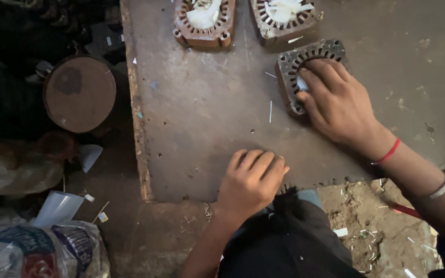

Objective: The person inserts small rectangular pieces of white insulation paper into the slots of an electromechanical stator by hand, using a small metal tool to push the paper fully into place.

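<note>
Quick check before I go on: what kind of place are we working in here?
Probably a small motor-repair or rewinding workshop, worked at floor level. Slotted stator cores with white insulation strips lie on a worn metal work plate; the right hand rests on another core, and scraps litter the dirt floor.

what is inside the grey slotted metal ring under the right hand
Inside the grey slotted metal ring a small patch of white material shows beside the right hand. The fingers cover most of the opening, so the rest is hidden.

A squarish grey slotted stator core (305, 64) lies flat on the board, apparently holding white paper.
</note>
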